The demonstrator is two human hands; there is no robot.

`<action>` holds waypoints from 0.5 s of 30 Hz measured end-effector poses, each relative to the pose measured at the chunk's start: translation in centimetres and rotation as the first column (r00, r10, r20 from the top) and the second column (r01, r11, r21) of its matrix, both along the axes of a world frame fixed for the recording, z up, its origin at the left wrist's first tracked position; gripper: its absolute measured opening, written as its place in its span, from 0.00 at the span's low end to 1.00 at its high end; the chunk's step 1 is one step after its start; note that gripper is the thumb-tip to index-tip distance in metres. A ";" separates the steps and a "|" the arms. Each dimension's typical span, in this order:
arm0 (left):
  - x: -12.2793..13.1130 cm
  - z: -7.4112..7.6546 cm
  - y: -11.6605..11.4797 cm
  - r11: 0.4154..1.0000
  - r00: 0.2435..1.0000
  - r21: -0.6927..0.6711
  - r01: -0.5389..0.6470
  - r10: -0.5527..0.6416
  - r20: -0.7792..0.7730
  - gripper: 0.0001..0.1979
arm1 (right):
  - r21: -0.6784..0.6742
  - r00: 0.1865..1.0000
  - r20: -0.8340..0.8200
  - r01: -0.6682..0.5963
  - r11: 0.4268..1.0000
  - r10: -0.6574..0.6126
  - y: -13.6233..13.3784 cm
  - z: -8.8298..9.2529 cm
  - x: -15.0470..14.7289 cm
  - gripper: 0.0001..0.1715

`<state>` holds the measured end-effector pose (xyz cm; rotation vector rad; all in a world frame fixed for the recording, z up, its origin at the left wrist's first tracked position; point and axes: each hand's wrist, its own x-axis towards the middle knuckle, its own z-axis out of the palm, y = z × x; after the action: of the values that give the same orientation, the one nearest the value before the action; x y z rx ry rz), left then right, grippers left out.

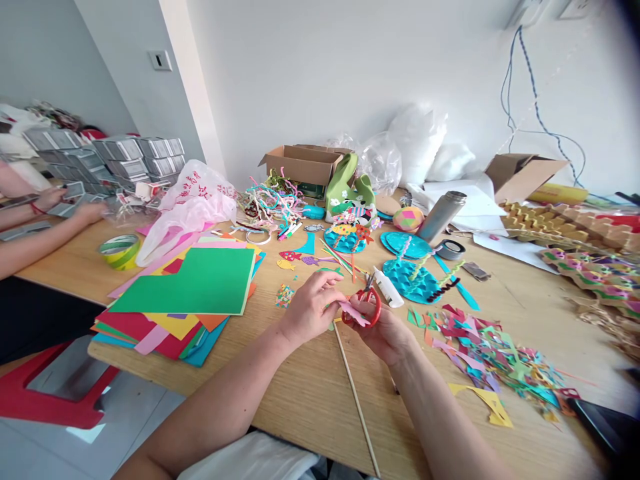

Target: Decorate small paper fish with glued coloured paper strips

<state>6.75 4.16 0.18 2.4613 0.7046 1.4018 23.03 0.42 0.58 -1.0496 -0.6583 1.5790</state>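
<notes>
My right hand (387,335) is wrapped round a pair of scissors (376,312) with red handles, the blades pointing away from me. A small pink paper cutout (356,315) lies across the handles. My left hand (313,307) pinches one end of that cutout between bent fingers. Just beyond the scissors lies a white glue bottle (388,288). Beneath my hands a thin wooden stick (356,393) runs towards the table's front edge. Paper fish (290,256) in several colours and a patch of tiny confetti (285,296) lie beyond my left hand.
Coloured paper sheets (200,283) are stacked at left beside yellow-green tape (120,252). Paper scraps (500,353) spread to the right. Blue discs (411,280), a steel flask (443,217) and pipe cleaners (273,203) stand further back. At far left, another person's hands (90,212) handle grey boxes.
</notes>
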 end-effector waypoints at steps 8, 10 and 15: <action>-0.1 0.2 0.0 0.998 0.999 -0.038 -0.052 0.051 -0.019 0.12 | 0.019 0.998 0.032 0.060 0.998 -0.060 0.1 -0.1 -0.1 0.19; -0.2 0.2 0.2 0.994 0.996 -0.060 -0.091 0.092 0.010 0.13 | 0.057 0.993 0.045 0.110 0.992 -0.113 0.1 -0.1 -0.1 0.20; -0.3 -0.2 0.7 0.929 0.973 -0.333 -0.160 0.205 0.105 0.07 | 0.114 0.978 0.058 0.194 0.974 -0.201 0.2 -0.2 -0.2 0.21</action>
<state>6.49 4.85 0.02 2.0696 1.0619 1.3747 22.83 0.57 0.37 -1.0590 -0.6574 1.3258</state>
